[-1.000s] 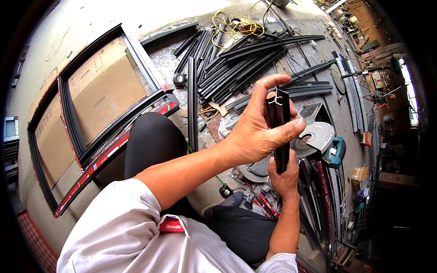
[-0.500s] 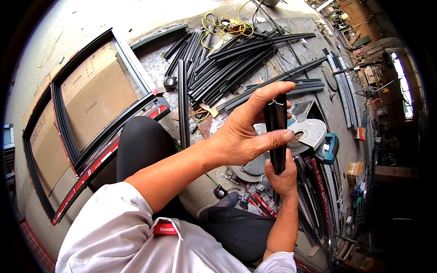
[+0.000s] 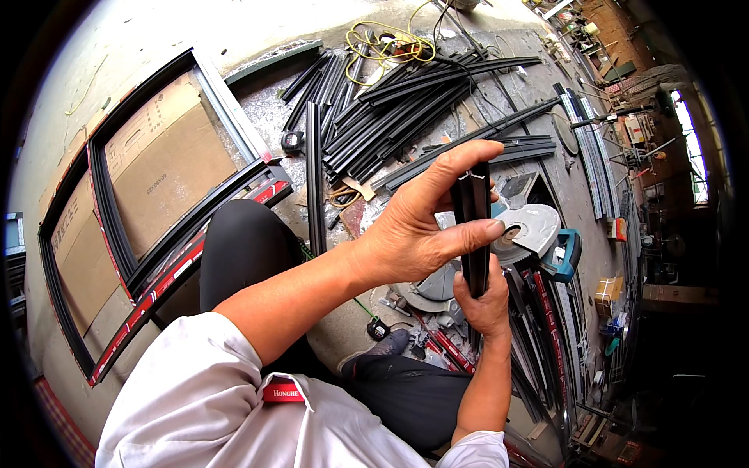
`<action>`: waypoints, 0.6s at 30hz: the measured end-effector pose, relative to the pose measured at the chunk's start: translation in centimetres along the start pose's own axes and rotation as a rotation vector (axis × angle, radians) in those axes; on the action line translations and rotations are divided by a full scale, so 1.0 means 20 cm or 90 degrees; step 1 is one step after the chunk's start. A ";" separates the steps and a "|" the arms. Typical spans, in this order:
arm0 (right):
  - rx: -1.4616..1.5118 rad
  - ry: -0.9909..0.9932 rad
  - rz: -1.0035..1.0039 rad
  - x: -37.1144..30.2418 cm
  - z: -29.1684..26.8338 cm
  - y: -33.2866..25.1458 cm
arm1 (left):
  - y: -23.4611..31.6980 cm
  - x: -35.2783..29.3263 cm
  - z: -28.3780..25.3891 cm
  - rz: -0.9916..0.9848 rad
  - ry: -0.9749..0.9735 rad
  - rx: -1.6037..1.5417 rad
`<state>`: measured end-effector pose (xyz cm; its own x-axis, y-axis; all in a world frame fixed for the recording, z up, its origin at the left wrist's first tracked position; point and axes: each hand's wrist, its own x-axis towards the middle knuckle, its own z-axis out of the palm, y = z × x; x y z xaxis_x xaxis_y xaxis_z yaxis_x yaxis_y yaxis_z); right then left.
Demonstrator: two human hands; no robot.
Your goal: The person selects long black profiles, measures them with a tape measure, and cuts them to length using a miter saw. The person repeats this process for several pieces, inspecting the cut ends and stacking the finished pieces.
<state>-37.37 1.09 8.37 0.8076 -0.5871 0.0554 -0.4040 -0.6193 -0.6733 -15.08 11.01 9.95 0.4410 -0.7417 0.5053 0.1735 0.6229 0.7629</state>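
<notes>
My left hand [image 3: 412, 226] is closed round the upper part of a black metal profile [image 3: 473, 204], its thumb pressed on the near face and its index finger by the top end. Lower down, my right hand [image 3: 488, 303] grips the same profile, thumb against its side. The piece is long and narrow and stands nearly upright, with a grooved end showing at the top. Its lower end is partly hidden behind my right hand. Just behind it is a circular saw [image 3: 530, 230] with a grey guard and a teal handle, partly covered by my hands.
A dark window frame [image 3: 117, 257] backed with cardboard lies at the left. Ahead is a pile of black profiles [image 3: 406, 109] with a yellow cable [image 3: 355, 47] across it. Tape measures [image 3: 292, 141] rest on the floor. More profiles [image 3: 558, 327] lie at the right.
</notes>
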 end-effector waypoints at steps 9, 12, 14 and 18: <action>-0.005 0.001 -0.006 0.00 0.00 -0.01 | 0.01 0.00 -0.01 0.008 0.008 0.013; -0.005 0.002 -0.006 0.00 0.00 0.00 | 0.01 0.00 -0.01 0.007 0.008 0.009; -0.004 0.003 -0.002 0.00 0.00 0.00 | 0.01 0.00 -0.01 0.006 0.007 0.003; -0.007 0.000 0.001 0.01 0.00 -0.01 | -0.01 0.00 -0.01 0.005 0.009 -0.006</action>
<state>-37.24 1.09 8.49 0.8070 -0.5880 0.0539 -0.4104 -0.6241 -0.6649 -14.88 10.95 9.82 0.4546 -0.7331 0.5058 0.1785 0.6314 0.7547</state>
